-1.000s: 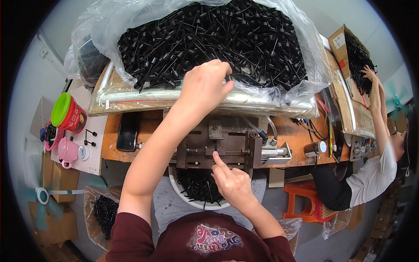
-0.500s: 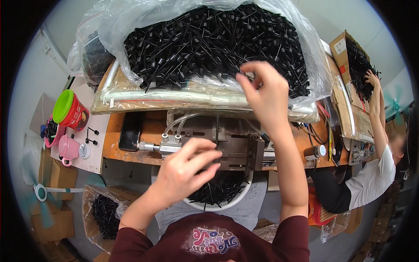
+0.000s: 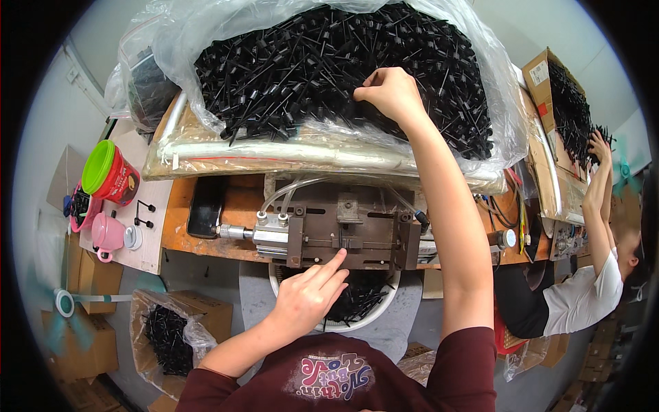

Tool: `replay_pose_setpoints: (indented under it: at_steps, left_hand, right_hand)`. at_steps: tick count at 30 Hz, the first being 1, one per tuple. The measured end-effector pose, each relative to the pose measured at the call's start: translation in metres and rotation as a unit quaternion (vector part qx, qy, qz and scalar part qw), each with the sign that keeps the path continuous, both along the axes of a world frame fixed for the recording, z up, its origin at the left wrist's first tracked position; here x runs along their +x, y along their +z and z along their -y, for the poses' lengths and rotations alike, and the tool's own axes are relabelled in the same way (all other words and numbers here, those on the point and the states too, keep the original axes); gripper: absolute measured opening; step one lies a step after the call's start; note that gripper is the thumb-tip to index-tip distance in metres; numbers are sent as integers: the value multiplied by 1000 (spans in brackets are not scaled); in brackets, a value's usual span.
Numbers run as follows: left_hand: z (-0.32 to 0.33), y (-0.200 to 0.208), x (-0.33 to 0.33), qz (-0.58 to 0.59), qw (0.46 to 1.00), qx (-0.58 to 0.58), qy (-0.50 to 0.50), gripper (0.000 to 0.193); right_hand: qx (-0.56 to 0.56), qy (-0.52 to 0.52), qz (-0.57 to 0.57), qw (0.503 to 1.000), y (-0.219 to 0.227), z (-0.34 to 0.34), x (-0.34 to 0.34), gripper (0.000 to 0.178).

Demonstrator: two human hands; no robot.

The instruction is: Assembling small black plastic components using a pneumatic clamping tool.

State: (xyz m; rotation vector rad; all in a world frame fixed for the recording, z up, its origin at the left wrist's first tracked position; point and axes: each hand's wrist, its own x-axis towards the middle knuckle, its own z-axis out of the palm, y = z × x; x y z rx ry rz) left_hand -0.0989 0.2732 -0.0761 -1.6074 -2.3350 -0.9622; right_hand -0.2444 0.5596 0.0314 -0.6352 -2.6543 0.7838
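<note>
My left hand (image 3: 310,295) reaches to the front of a metal clamping fixture (image 3: 316,242). Its fingers are stretched out, and the index fingertip touches or nearly touches the small block at the fixture's middle. A thin black part (image 3: 341,235) appears to sit there, partly hidden by the fingertip. Over the large heap of black stemmed plastic parts (image 3: 288,82), my right hand (image 3: 392,97) has its thumb and fingers pinched together. Whatever lies between those fingertips blends into the dark heap. A white tub (image 3: 384,307) of similar black parts stands below the fixture.
Clear plastic sheeting (image 3: 504,89) lines the heap's tray. Air hoses (image 3: 295,187) run to the cylinder at left. A red bucket (image 3: 122,184) and pink cup (image 3: 108,231) stand on the left. At right, a co-worker's hands (image 3: 600,147) handle black parts beside a carton (image 3: 539,72).
My left hand has moved down and right, its index finger now at the fixture's middle. The right hand has gone farther into the heap, up and left, and its fingers have closed.
</note>
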Motion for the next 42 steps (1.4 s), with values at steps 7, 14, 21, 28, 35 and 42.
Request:
replay_pose_setpoints:
  at_steps: [7,14,21,28,35,42]
  left_hand:
    - [-8,-9,-1,-35,999,-22,-1,23]
    - [-14,-8,-4,-40,998,-38,-1,22]
    - [-15,-3,-3,-29,997,-65,-1,26]
    - [2,33,-7,313,942,121,12,80]
    - [11,54,-5,423,887,175,-62,47]
    - [16,36,10,284,945,141,-78,30]
  right_hand:
    - [-134,43,-115,983,6,-16,19,30]
    - [-237,88,-215,943,25,-28,43,16]
    - [-366,82,-315,872,40,-33,72,20]
    - [-454,136,-234,849,5,37,154,15]
    - [-584,105,-84,801,-49,82,215,13]
    - [-450,47,-190,871,-54,87,223,13]
